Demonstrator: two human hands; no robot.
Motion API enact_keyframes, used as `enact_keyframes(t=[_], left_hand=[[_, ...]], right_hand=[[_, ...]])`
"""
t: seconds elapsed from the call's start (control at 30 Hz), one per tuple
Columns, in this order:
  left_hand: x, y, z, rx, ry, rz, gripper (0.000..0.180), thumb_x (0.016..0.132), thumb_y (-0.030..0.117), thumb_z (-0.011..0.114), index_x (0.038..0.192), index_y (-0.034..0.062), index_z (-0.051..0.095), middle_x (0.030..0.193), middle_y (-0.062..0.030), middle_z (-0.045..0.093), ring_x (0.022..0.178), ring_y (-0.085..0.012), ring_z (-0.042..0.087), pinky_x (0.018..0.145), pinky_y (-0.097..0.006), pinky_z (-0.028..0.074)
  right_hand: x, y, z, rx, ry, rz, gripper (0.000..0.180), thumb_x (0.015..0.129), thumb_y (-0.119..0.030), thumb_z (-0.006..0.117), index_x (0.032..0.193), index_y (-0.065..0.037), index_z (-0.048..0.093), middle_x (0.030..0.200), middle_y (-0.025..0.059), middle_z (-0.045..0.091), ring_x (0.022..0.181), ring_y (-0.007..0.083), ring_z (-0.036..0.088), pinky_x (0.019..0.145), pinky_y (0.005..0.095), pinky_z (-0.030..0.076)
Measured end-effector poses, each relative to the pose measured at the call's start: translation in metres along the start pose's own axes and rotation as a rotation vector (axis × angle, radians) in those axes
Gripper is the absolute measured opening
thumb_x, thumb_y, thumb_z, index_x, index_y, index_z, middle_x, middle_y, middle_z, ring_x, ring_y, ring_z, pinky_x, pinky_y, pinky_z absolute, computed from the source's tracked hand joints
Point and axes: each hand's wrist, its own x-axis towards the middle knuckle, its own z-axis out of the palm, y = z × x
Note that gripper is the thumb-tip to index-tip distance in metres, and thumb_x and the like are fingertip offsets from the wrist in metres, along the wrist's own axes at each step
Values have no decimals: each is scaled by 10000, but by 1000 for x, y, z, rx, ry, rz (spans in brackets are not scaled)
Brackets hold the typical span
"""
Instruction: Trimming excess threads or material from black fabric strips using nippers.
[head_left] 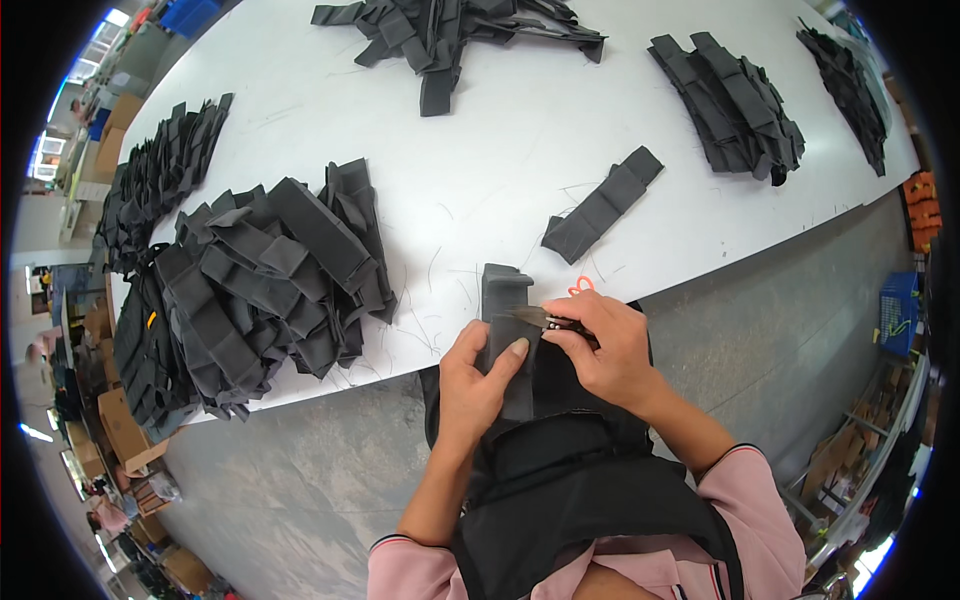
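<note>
My left hand [474,386] pinches a dark grey folded fabric strip [507,290] at the table's near edge, thumb on top. The strip's lower end hangs over my black apron [600,505]. In my right hand [608,348] is a pair of thread snips [562,325], its metal blades lying across the strip just above my left thumb. A small orange loop [581,286] shows beyond my right fingers. A single grey fabric piece [603,205] lies on the table ahead and to the right, with loose threads around it.
On the white table [480,170], a large heap of grey strips [270,285] sits at left. More piles lie at the far left [165,185], far middle [435,40] and right [730,105], with a dark bundle [848,95] at far right. A blue basket [898,312] stands beyond the floor.
</note>
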Motion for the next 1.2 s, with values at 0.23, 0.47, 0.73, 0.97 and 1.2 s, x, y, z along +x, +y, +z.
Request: enact_keyframes(t=[0.23, 0.47, 0.73, 0.97, 1.2], left_hand=[[-1, 7, -12, 61, -113, -80, 201, 770, 167, 691, 842, -2, 610, 738, -40, 513, 754, -147, 451, 695, -267, 376], [0, 10, -15, 52, -164, -71, 184, 753, 139, 697, 835, -2, 611, 748, -39, 518, 783, -154, 454, 720, -272, 369], [1, 11, -19, 120, -230, -63, 195, 739, 138, 706, 826, -5, 607, 755, -47, 510, 778, -158, 462, 714, -275, 370], [2, 11, -15, 67, -248, -108, 202, 745, 141, 709, 844, -7, 613, 800, -42, 511, 799, -147, 479, 731, -263, 374], [3, 11, -17, -1, -252, -143, 190, 750, 122, 705, 862, -7, 622, 825, -31, 519, 816, -127, 481, 740, -254, 371]], right_hand=[[14, -6, -19, -383, -148, -388, 277, 695, -122, 718, 958, -96, 636, 731, 0, 578, 604, 152, 552, 532, 288, 374], [17, -8, -27, -383, -195, -408, 341, 618, -87, 759, 943, -92, 657, 752, 5, 614, 625, 165, 577, 533, 294, 379], [24, -8, -32, -359, -247, -432, 299, 654, -103, 743, 940, -93, 656, 746, 8, 613, 608, 173, 564, 535, 294, 400], [24, 0, -24, 408, -297, 358, 202, 730, -97, 697, 925, -78, 646, 752, 39, 613, 655, 213, 599, 586, 308, 466], [14, -5, -32, -31, -301, -61, 200, 739, -87, 693, 934, -70, 648, 771, 56, 632, 649, 216, 607, 577, 289, 469]])
